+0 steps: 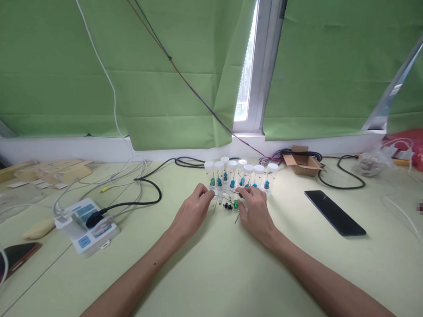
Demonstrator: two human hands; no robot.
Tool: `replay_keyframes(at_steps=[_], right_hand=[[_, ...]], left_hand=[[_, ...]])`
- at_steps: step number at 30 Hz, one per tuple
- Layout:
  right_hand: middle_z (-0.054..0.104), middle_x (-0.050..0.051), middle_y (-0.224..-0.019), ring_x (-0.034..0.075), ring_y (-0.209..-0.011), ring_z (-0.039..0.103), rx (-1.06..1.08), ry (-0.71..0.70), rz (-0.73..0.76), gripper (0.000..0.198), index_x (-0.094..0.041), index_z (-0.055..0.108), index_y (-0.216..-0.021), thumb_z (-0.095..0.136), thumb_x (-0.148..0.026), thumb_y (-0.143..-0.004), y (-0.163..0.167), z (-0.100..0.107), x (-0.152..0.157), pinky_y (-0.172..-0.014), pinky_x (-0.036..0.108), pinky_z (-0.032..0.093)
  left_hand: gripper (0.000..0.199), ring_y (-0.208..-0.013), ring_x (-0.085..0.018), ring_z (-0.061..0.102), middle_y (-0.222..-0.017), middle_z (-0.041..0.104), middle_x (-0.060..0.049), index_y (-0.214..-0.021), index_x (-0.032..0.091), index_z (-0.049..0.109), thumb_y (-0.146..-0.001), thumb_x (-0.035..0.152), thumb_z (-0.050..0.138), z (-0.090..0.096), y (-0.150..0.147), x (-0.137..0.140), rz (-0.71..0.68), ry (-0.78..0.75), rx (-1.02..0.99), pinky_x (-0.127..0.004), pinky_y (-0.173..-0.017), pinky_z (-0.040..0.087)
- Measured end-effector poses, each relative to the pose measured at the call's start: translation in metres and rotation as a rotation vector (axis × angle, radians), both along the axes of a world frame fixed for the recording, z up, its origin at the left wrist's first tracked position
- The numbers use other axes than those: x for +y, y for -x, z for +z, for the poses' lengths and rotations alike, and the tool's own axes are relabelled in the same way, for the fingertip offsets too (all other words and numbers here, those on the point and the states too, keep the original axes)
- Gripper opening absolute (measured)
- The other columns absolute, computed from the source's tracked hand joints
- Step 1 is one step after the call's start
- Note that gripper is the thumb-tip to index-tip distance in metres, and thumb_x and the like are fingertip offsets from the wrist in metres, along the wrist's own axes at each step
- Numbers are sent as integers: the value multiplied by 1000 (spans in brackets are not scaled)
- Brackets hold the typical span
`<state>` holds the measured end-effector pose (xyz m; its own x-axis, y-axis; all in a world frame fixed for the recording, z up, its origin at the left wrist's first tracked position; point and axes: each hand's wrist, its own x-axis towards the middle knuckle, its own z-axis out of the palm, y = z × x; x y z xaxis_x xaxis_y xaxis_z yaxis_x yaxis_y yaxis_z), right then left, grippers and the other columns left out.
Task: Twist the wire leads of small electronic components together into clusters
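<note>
My left hand (194, 207) is closed in a pinch at the left of a cluster of small parts; a thin metal rod shows near its fingertips, but what they hold is too small to make out. Across from it, my right hand (255, 210) pinches a small black piece (240, 195). Between the hands lie loose thin metal rods (215, 207), several black pieces (228, 206) and a green piece (235, 204). Just behind stand several clear containers with white round tops (219, 164), holding blue pieces (232, 183) and one green piece (212, 181) on thin rods.
On the left are a white power strip (96, 236) with plugs and cables, and a dark phone (14, 262). A black phone (334, 213) lies at right. Behind it are an open cardboard box (303, 163), a black cable (344, 187) and a plastic bag (369, 163).
</note>
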<state>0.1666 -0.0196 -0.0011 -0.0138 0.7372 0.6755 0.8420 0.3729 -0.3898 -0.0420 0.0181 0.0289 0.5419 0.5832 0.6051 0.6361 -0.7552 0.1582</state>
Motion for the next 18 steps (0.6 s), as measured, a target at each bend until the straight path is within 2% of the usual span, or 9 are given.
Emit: replay_keyframes(at_steps=[6, 13, 18], right_hand=[[57, 10, -101, 26, -98, 54, -25, -3, -6, 39, -18, 62, -113, 52, -4, -78, -1, -2, 0, -90, 42, 39], [58, 11, -99, 25, -96, 55, -24, 8, 1, 37, -18, 62, -112, 52, -5, -79, 0, 0, -1, -90, 43, 39], [58, 11, -99, 25, -97, 55, -14, 13, -3, 35, -18, 62, -112, 52, -6, -80, -1, 1, -1, -91, 43, 38]], left_hand=[[25, -61, -11, 43, -87, 50, -3, -94, 21, 56, -95, 18, 32, 6, 0, -5, 23, 30, 116, -22, -55, 32], [26, -69, -15, 54, -87, 55, -5, -97, 22, 58, -94, 13, 33, 4, -1, -4, -23, -59, 114, -24, -59, 40], [26, -70, -15, 55, -84, 57, -5, -96, 21, 59, -96, 14, 34, 7, -2, -7, -46, -94, 126, -24, -61, 43]])
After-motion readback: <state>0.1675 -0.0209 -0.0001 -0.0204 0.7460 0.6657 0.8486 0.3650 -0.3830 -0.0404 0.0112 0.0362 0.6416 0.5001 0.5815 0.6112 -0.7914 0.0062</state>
